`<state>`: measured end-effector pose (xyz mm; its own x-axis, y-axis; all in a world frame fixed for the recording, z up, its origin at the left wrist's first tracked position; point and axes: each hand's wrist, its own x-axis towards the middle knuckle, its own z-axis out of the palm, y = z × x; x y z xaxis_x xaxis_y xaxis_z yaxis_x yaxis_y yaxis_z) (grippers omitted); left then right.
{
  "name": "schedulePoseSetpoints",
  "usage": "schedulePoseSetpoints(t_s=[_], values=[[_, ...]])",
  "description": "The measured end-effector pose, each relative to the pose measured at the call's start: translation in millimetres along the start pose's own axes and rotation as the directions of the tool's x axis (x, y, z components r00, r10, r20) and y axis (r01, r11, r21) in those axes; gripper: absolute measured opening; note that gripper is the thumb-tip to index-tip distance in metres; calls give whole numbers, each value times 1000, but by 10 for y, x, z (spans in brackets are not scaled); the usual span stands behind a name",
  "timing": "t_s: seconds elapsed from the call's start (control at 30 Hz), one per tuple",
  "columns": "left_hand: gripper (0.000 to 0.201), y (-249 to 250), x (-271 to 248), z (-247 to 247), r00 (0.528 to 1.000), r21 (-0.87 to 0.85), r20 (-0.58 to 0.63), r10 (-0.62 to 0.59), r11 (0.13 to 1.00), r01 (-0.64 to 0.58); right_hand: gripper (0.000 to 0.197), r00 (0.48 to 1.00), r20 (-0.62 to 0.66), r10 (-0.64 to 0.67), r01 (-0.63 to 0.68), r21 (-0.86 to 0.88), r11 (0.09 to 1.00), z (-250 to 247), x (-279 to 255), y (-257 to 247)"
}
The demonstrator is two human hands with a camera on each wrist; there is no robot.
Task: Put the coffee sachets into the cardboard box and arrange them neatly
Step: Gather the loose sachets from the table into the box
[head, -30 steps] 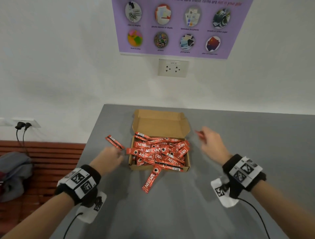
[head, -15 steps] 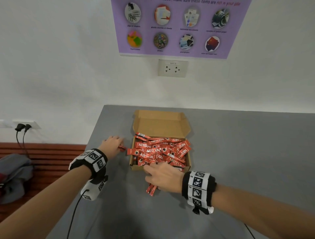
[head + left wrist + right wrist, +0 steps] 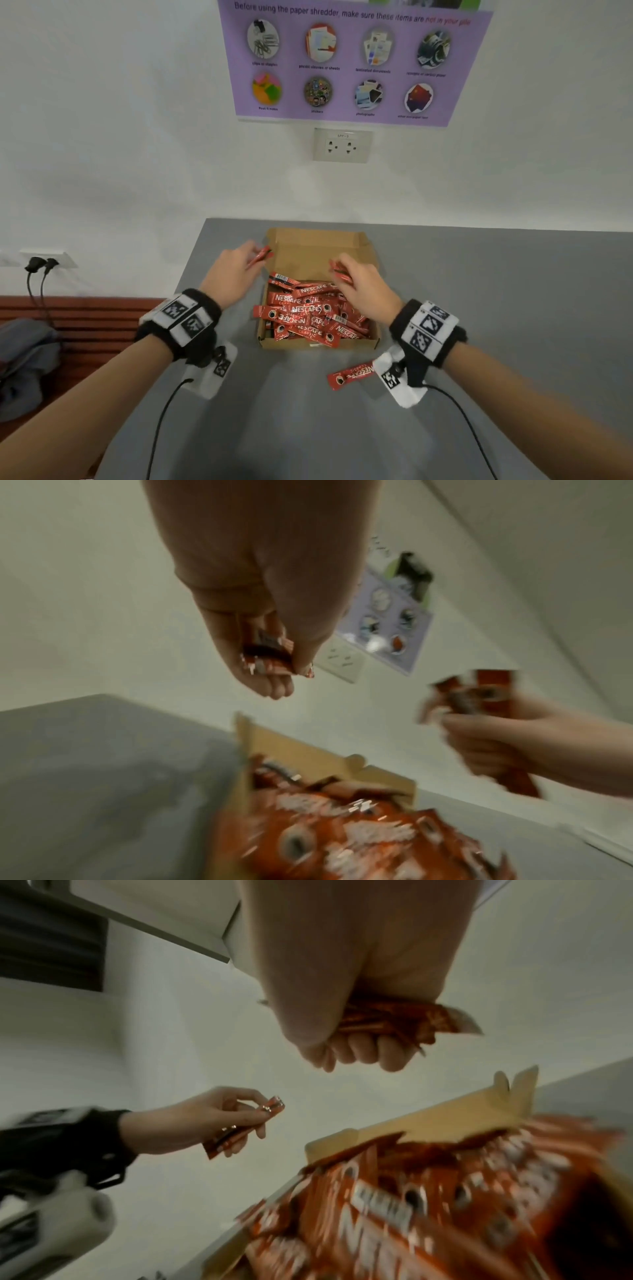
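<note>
An open cardboard box (image 3: 373, 341) sits on the grey table (image 3: 479, 308), heaped with several red coffee sachets (image 3: 308, 315) lying crosswise. My left hand (image 3: 236, 270) hovers by the box's far left corner and pinches a few sachets (image 3: 267, 658) between thumb and fingers. My right hand (image 3: 363, 284) hangs over the box's far right part, its fingers curled round a bunch of sachets (image 3: 394, 1020). One more sachet (image 3: 352, 373) lies on the table just in front of the box, near my right wrist.
The box's lid flap (image 3: 318, 246) stands up at the far side. The table's left edge (image 3: 185, 284) drops to a red bench with a grey bag (image 3: 24, 363). A wall with a socket (image 3: 342, 145) and a purple poster (image 3: 349, 61) is close behind.
Both hands rose from the table holding sachets and now hover over the box's far end. The right hand left one sachet in front of the box.
</note>
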<state>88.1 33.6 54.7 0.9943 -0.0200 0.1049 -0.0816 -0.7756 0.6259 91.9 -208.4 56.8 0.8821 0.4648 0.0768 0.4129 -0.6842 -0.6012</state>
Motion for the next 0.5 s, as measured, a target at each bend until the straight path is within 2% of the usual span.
schedulePoseSetpoints(t_s=[0.07,0.2,0.33,0.5], values=[[16,173,163,132,998,23,40,55,998,-56,17,997,50,62,-59,-59,996,-31,226,37],[24,330,490,436,989,-1,138,-48,999,49,27,959,181,220,-194,-150,969,36,692,228],[31,241,655,598,969,24,236,-68,998,64,27,941,224,253,-200,-235,951,145,931,399],[49,121,701,675,932,145,356,-75,989,24,37,930,273,248,-190,-223,956,221,1049,523]])
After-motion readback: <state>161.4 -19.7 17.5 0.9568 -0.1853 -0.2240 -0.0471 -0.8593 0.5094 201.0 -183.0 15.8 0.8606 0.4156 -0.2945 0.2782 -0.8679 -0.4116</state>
